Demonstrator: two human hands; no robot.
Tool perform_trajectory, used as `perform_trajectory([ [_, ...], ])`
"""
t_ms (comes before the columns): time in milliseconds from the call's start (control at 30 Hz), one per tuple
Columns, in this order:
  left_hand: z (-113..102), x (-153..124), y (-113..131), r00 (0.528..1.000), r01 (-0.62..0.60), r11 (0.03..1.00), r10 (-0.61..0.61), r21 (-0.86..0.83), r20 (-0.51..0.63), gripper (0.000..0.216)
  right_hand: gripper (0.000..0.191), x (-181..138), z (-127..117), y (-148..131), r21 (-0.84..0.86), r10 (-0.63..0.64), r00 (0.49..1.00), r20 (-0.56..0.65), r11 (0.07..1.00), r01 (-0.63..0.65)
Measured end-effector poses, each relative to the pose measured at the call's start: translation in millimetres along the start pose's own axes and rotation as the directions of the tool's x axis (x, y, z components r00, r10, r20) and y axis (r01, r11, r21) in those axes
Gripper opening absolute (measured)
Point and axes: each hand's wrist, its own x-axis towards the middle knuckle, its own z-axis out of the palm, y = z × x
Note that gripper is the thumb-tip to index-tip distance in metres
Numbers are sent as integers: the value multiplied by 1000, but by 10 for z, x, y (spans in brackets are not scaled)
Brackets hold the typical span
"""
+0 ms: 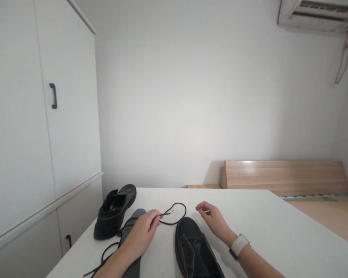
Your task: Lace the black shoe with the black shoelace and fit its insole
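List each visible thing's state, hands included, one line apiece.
Bare left hand: closed, pinching a thin black shoelace.
Bare right hand: curled, nothing visible in it.
Shoelace: loose, looping out from the left hand.
Near black leathery shoe: upright, no lace visible in it.
Left black leathery shoe: upright, toe pointing away.
Flat grey insole-shaped piece: outside both shoes, partly hidden by left arm.
Tall white cabinet doors: shut.
White air conditioner: running or not, cannot tell.

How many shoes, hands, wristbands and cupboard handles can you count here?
Shoes: 2, the far shoe and the near shoe
Hands: 2, the left hand and the right hand
Wristbands: 1, a pale wristband
Cupboard handles: 2, the upper handle and the lower handle
Total: 7
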Motion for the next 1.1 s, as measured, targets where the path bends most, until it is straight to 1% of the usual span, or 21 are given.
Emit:
perform_trajectory([
  [67, 2, 15, 32, 997, 1, 1000, -3, -29, -79, 34, 22, 195, 124, -165, -39, -40, 997, 65, 998, 43],
  [133, -14, 15, 35, 985, 8, 998, -18, -60, -170, 36, 18, 379, 273, -347, -71, -79, 984, 162, 993, 91],
  [200, -45, 6, 16, 966, 26, 995, -49, -94, -253, 35, 20, 534, 420, -511, -92, -106, 955, 276, 986, 136],
  [267, -78, -5, -8, 948, 44, 991, -81, -126, -308, 32, 26, 652, 547, -634, -107, -110, 916, 385, 981, 163],
  [333, -94, -10, -24, 939, 49, 989, -93, -138, -332, 31, 28, 730, 645, -709, -126, -90, 877, 472, 978, 169],
  [433, -69, -7, -22, 932, 15, 988, -70, -157, -356, 30, 29, 779, 731, -739, -175, -34, 838, 545, 972, 154],
  [500, -25, -5, -9, 932, -10, 984, -55, -176, -358, 29, 28, 778, 746, -717, -208, 1, 825, 565, 968, 141],
  [567, 23, -8, 3, 932, -30, 978, -47, -207, -358, 25, 28, 765, 733, -675, -229, 21, 826, 563, 964, 132],
  [633, 67, -15, 5, 933, -54, 966, -42, -253, -358, 22, 27, 751, 700, -628, -231, 18, 848, 530, 965, 124],
  [700, 102, -20, -1, 934, -80, 953, -31, -292, -357, 23, 24, 735, 648, -584, -207, -10, 891, 453, 971, 117],
  [800, 134, -24, -7, 940, -121, 942, 8, -313, -340, 28, 19, 667, 506, -523, -113, -81, 962, 261, 987, 113],
  [867, 146, -30, 9, 950, -126, 932, 15, -338, -312, 29, 21, 551, 345, -469, -27, -111, 987, 115, 993, 115],
  [933, 156, -39, 46, 961, -109, 920, 0, -376, -278, 28, 24, 363, 133, -391, 46, -119, 993, -18, 992, 120],
  [1000, 173, -44, 92, 969, -83, 912, -20, -403, -246, 27, 28, 121, -94, -289, 87, -113, 986, -125, 988, 124],
  [1100, 231, -35, 139, 978, -45, 921, -37, -388, -203, 33, 31, -246, -338, -132, 110, -73, 976, -204, 989, 97],
])
